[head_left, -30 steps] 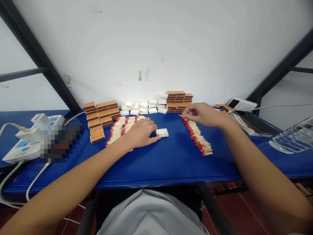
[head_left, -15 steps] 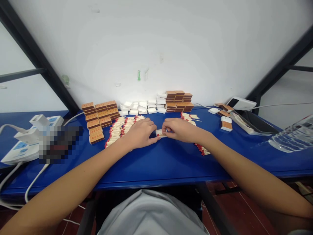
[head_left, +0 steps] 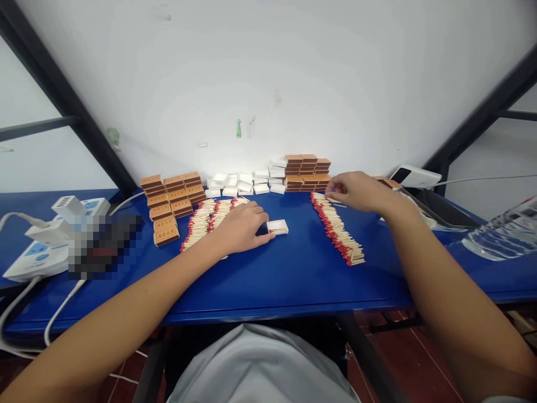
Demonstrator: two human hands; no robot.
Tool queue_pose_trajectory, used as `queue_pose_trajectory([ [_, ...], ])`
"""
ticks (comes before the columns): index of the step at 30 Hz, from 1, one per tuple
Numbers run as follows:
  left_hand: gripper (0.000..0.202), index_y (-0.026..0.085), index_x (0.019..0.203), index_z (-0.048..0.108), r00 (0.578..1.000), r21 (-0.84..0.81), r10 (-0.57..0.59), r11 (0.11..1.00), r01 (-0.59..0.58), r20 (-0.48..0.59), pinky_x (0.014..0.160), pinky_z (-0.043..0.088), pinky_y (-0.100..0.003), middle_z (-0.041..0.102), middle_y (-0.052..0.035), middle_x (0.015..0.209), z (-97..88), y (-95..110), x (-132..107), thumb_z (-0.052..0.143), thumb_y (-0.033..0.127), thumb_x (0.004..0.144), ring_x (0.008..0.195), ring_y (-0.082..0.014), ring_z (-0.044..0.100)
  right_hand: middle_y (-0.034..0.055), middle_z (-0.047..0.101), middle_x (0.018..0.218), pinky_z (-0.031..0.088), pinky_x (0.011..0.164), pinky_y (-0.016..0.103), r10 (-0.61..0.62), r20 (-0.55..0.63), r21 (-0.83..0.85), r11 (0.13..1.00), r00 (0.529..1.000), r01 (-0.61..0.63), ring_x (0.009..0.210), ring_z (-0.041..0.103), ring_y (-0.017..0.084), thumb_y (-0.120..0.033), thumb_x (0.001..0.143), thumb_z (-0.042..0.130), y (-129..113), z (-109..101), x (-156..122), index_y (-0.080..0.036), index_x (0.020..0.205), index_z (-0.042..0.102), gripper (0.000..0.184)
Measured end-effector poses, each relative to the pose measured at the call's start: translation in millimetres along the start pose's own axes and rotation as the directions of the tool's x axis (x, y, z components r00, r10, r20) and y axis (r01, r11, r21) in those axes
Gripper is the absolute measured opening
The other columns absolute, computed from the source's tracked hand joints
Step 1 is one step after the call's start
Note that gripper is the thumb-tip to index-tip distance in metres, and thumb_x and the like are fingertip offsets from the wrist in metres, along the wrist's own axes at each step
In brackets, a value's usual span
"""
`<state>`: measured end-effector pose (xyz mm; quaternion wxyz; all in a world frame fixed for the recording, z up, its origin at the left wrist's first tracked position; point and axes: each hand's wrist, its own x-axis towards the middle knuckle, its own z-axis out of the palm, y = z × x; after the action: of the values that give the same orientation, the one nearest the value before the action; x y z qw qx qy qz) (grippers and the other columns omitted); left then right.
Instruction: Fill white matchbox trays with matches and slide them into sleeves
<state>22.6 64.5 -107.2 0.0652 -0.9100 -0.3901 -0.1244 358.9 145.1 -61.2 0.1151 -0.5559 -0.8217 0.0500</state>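
Note:
A white inner matchbox tray [head_left: 282, 224] lies on the blue table with a few red-tipped matches [head_left: 277, 230] along its near side. My left hand [head_left: 243, 228] rests over the table at the tray's left end, its thumb and forefinger closed about that end. My right hand [head_left: 354, 189] is at the far end of the right-hand row of matches [head_left: 335, 226], fingers curled in a pinch at the sticks. Whatever lies between those fingertips is hidden. More rows of matches [head_left: 200, 221] lie beside my left hand, partly covered by it.
Brown matchboxes [head_left: 173, 198] are stacked at the left, others [head_left: 307, 173] by the wall. White trays [head_left: 245, 183] are piled between them. A power strip [head_left: 90, 221] with cables is at far left; a white device [head_left: 415, 176] and clear plastic bottle [head_left: 503, 232] are at right.
My right hand has moved from the tray to the far end of the right match row, uncovering the tray and that row. My left hand has stayed at the tray.

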Motion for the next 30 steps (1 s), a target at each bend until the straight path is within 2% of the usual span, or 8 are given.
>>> queue_pose_trajectory([
  [1, 0.033, 0.017, 0.098, 0.074, 1.0, -0.001, 0.002, 1.0, -0.002, -0.002, 0.093, 0.052, -0.044, 0.074, -0.0115, 0.101, 0.4, 0, 0, 0.065, 0.049, 0.102, 0.103, -0.0301, 0.066, 0.0074, 0.077, 0.085, 0.042, 0.067, 0.032, 0.081, 0.011, -0.051, 0.995, 0.997, -0.08, 0.075, 0.065, 0.022, -0.035, 0.086, 0.067, 16, -2, 3, -0.021, 0.088, 0.077, 0.017],
  [3, 0.033, 0.017, 0.1, 0.075, 1.0, -0.006, 0.002, 1.0, -0.002, -0.004, 0.093, 0.052, -0.045, 0.074, -0.0117, 0.101, 0.8, -1, 0, 0.065, 0.049, 0.102, 0.104, -0.0304, 0.067, 0.0077, 0.078, 0.087, 0.043, 0.066, 0.032, 0.168, 0.073, -0.087, 0.983, 0.983, -0.161, 0.075, 0.066, 0.023, -0.034, 0.083, 0.07, 42, -1, 7, -0.021, 0.091, 0.079, 0.017],
  [7, 0.033, 0.017, 0.101, 0.075, 1.0, -0.017, 0.006, 1.0, -0.007, -0.003, 0.094, 0.052, -0.045, 0.074, -0.0114, 0.101, 0.3, -1, 0, 0.064, 0.049, 0.103, 0.104, -0.0301, 0.067, 0.0063, 0.078, 0.086, 0.044, 0.066, 0.031, 0.147, 0.153, -0.053, 0.989, 0.977, -0.14, 0.076, 0.068, 0.022, -0.04, 0.08, 0.076, 66, 7, 14, -0.021, 0.096, 0.08, 0.024],
  [12, 0.034, 0.017, 0.1, 0.075, 1.0, -0.013, 0.011, 1.0, -0.011, -0.011, 0.093, 0.052, -0.045, 0.075, -0.0118, 0.101, -0.7, 0, 0, 0.064, 0.049, 0.103, 0.103, -0.0302, 0.066, 0.0056, 0.075, 0.08, 0.044, 0.065, 0.031, 0.121, 0.233, 0.01, 0.992, 0.965, -0.127, 0.071, 0.064, 0.02, -0.043, 0.081, 0.078, 70, 14, 19, -0.021, 0.097, 0.079, 0.028],
  [19, 0.033, 0.016, 0.1, 0.075, 1.0, -0.012, -0.005, 1.0, 0.006, 0.005, 0.092, 0.052, -0.045, 0.074, -0.0125, 0.102, -2.2, 1, 0, 0.066, 0.048, 0.102, 0.104, -0.0308, 0.066, 0.009, 0.074, 0.08, 0.043, 0.067, 0.033, 0.104, 0.268, 0.022, 0.993, 0.958, -0.114, 0.07, 0.06, 0.018, -0.035, 0.086, 0.072, 72, 14, 18, -0.016, 0.093, 0.079, 0.021],
  [26, 0.034, 0.017, 0.099, 0.075, 1.0, -0.014, -0.003, 1.0, 0.003, 0.005, 0.091, 0.052, -0.044, 0.074, -0.0121, 0.101, -2.9, 1, 0, 0.065, 0.049, 0.102, 0.102, -0.03, 0.066, 0.009, 0.081, 0.089, 0.051, 0.065, 0.031, 0.134, 0.295, 0.03, 0.988, 0.946, -0.15, 0.073, 0.069, 0.022, -0.038, 0.079, 0.072, 76, 19, 21, -0.02, 0.089, 0.08, 0.022],
  [30, 0.033, 0.017, 0.1, 0.075, 1.0, -0.009, -0.005, 1.0, 0.005, 0.006, 0.093, 0.052, -0.044, 0.074, -0.0117, 0.102, -1.6, 0, 0, 0.065, 0.049, 0.103, 0.104, -0.03, 0.066, 0.0074, 0.082, 0.091, 0.052, 0.071, 0.033, 0.122, 0.253, -0.023, 0.993, 0.96, -0.12, 0.082, 0.072, 0.025, -0.032, 0.079, 0.071, 65, 13, 16, -0.022, 0.082, 0.079, 0.013],
])
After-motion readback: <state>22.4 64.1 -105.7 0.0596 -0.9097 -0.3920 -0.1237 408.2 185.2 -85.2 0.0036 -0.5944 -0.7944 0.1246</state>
